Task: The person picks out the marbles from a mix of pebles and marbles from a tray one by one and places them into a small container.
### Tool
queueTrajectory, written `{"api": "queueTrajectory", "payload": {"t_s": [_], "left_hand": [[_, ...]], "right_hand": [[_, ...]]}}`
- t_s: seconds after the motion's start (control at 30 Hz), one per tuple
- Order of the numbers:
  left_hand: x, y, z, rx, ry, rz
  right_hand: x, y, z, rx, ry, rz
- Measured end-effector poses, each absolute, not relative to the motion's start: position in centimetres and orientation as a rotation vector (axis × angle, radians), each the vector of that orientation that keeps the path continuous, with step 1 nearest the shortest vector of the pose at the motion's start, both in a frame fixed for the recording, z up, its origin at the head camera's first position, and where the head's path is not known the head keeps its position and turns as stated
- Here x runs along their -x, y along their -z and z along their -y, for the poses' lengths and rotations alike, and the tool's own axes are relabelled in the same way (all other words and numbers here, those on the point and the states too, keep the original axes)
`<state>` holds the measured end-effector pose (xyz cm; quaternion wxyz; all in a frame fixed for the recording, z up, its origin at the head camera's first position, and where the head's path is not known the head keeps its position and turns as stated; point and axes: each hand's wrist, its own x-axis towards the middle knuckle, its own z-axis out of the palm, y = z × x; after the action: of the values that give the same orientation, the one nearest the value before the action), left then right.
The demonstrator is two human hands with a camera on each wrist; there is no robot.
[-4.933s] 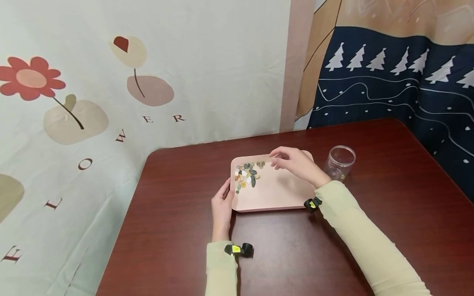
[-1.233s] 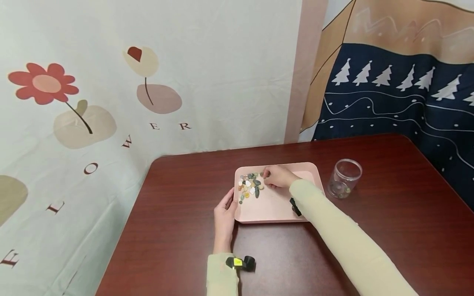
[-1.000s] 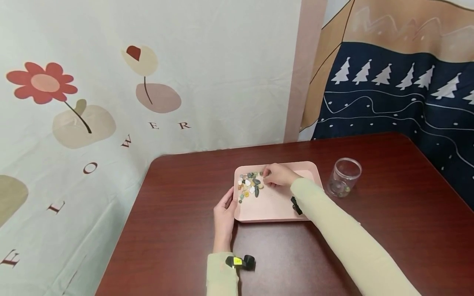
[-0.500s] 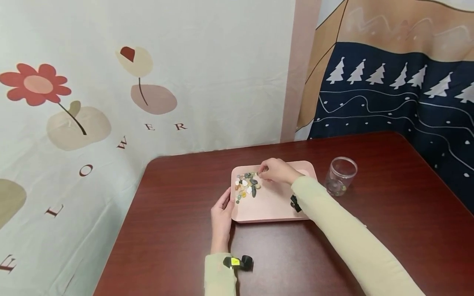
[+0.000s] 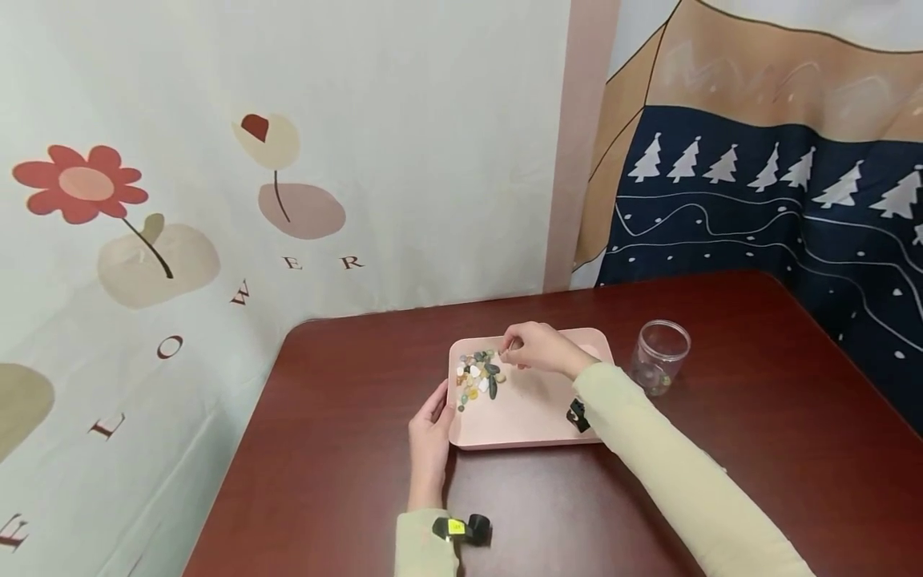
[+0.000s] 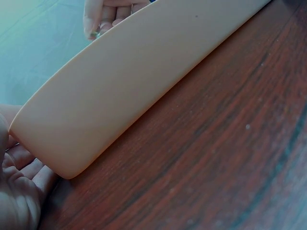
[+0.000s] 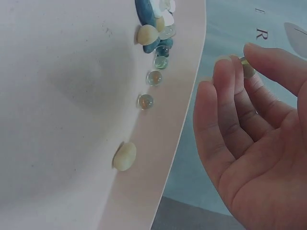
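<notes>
My left hand (image 5: 430,429) grips the left side of a pink tray (image 5: 548,421), its thumb at the rim in the left wrist view and the fingers against the outer wall. Over the tray's back part, my right hand (image 5: 542,349) pinches a small greenish glass marble (image 7: 248,69) between thumb and fingertips. Pebbles (image 5: 493,386), dark, white and yellow, lie in a cluster at the tray's left end. In the right wrist view, clear marbles (image 7: 154,78) lie in a row along the tray wall, with a cream pebble (image 7: 125,156) apart from them.
A clear jar (image 5: 662,353) with a few small greenish pieces at its bottom stands just right of the tray. Both are on a dark red-brown table (image 5: 332,449). Behind the table hangs a flower-print cloth (image 5: 433,160), with a navy tree-print cloth (image 5: 707,216) to the right.
My right hand has gone from loosely spread fingers over the tray down to the stones' back edge, and now pinches a marble slightly higher. My left hand keeps its grip on the tray.
</notes>
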<state>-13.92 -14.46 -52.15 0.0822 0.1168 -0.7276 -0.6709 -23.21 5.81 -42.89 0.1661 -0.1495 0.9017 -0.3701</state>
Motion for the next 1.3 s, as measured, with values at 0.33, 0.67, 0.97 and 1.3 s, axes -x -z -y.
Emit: {"api": "queueTrajectory", "payload": {"t_s": [0.33, 0.67, 0.97, 1.3], "left_hand": [[13.6, 52.9, 14.2, -0.353, 1.979, 2.188], [13.4, 52.5, 14.3, -0.361, 1.990, 2.172], [13.6, 52.1, 14.1, -0.332, 2.000, 2.159], [13.9, 52.5, 14.4, -0.328, 1.985, 2.155]], "right_hand": [[21.8, 42.5, -7.2, 0.454, 1.155, -2.564], [20.6, 41.6, -8.6, 0.478, 1.418, -2.516], [19.0, 41.4, -9.7, 0.459, 1.546, -2.563], [17.4, 41.0, -10.5, 0.524, 1.626, -2.640]]}}
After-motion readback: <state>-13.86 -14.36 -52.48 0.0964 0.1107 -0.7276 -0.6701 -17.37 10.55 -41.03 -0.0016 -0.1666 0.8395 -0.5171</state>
